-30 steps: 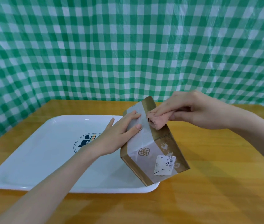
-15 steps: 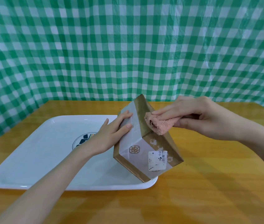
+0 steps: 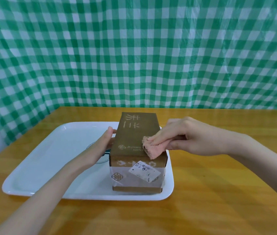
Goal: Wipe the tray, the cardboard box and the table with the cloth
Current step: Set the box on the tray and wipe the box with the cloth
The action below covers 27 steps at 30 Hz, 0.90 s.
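A brown cardboard box with white tape and a label stands flat on the right part of a white tray. The tray rests on a wooden table. My left hand presses against the box's left side and steadies it. My right hand grips a folded pink cloth and holds it on the box's top face, near the front right corner. A round logo in the tray's middle is mostly hidden behind my left hand and the box.
A green and white checked sheet hangs behind the table as a backdrop. Bare wooden tabletop shows to the right of the tray and in front of it.
The box was tilted up on one edge; now it sits flat on the tray. My right hand with the cloth has moved onto the box's top face, and my left hand shifted to its left side.
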### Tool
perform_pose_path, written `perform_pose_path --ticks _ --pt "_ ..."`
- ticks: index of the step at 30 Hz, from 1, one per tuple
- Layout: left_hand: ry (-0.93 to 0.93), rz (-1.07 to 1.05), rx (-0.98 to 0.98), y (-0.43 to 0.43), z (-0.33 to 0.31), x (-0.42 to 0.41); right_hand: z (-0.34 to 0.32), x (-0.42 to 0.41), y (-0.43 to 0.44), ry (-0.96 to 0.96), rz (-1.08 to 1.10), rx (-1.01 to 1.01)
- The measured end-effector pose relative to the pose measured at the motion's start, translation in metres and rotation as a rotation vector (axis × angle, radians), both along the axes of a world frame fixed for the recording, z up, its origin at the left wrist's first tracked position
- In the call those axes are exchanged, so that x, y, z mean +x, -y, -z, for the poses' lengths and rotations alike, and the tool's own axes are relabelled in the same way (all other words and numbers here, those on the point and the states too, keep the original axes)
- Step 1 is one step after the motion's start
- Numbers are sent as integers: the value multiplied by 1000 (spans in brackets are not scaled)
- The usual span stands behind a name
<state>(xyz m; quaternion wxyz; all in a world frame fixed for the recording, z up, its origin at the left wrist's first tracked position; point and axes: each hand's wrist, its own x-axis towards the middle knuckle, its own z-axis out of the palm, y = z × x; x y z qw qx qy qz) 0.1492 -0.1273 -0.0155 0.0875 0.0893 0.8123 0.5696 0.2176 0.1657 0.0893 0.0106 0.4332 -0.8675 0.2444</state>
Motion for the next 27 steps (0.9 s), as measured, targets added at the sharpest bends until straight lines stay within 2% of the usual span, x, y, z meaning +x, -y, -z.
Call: perform_pose_path --ticks 1,3,8,11,14,17,19,22,27 --pt "25 -23 -76 -14 -13 2 -3 -2 3 53 -10 9" --pt "75 4 -97 -27 -29 19 -7 -8 9 114 -41 29" --pt "69 13 -26 -36 -41 19 1 -22 18 39 -28 122" --pt "105 -18 33 -38 -41 17 -8 -27 18 184 2 99" --pt "125 -17 42 -37 -39 14 -20 -41 23 265 96 -28" --pt "128 -17 42 -36 -39 16 -17 -75 41 75 262 -98" --pt "141 -15 63 -37 -38 18 -10 -99 52 -26 340 -20" --pt "157 12 74 -36 -38 19 4 -130 67 -67 429 89" --pt "175 11 94 -37 -38 16 20 -148 80 -166 509 160"
